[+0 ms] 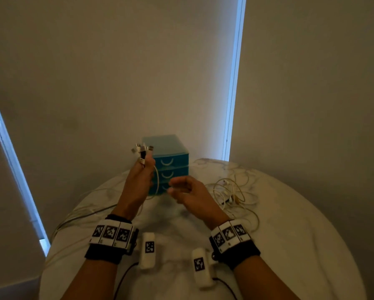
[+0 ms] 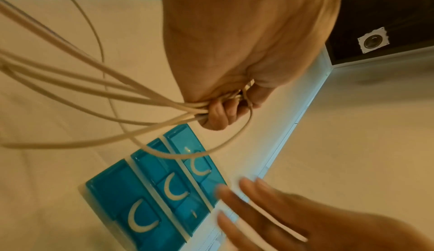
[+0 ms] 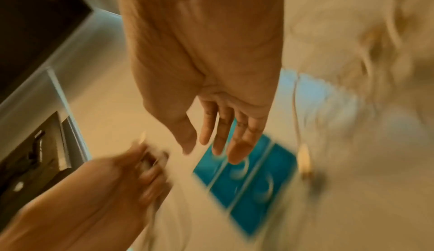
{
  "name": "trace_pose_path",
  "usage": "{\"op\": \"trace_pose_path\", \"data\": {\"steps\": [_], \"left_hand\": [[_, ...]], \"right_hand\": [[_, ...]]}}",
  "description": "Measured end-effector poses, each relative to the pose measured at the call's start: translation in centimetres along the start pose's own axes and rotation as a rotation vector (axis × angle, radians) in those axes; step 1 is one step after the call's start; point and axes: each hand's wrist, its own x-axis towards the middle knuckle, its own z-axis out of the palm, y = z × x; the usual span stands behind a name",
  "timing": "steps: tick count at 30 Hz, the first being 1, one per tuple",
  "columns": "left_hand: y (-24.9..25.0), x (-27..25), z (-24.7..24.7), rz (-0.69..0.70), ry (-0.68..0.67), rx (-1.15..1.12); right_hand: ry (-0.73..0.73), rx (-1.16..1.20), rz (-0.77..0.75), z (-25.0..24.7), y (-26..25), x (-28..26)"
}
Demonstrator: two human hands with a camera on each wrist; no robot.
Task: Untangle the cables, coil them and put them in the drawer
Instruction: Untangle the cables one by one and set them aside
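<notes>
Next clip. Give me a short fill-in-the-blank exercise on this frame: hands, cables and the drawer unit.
1. The bunch of cable ends is gripped by the person's ____ hand.
2. The blue drawer unit has ____ drawers, all closed.
3. The right hand holds ____.
4. The loose tangle of cables lies on the table to the ____ of the drawer unit.

Missing words: left; three; nothing; right

- A round, pale marble-look table [image 1: 290, 224] fills the near ground.
- Beyond it hang 2 beige roller blinds [image 1: 116, 72], drawn down.
- Cold blue daylight leaks through a narrow gap [image 1: 235, 83] between them, and along the left window edge [image 1: 8, 148].
- The room is dim.
</notes>
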Motion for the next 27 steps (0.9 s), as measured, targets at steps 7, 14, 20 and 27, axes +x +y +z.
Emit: {"op": "trace_pose_path", "data": {"steps": [7,14,20,27], "left_hand": [[0.7,-0.4,0.6,-0.023,0.055,0.034],[0.4,-0.8,1.9,-0.139,-0.006,-0.073],[-0.6,-0.4,1.7,-0.228,-0.024,-0.194],[-0.5,-1.1,2.2,-0.193,0.028,-0.180]], "right_hand": [[0.347,-0.096,0.057,-10.5,-2.4,-1.2],[0.164,-0.393,0.202,-9.7,1.5,-1.3],[0.185,-0.342,0.082,-9.8,2.1,-1.7],[0.338,0.124,-0.137,-8.3,-0.4,-3.3]]}}
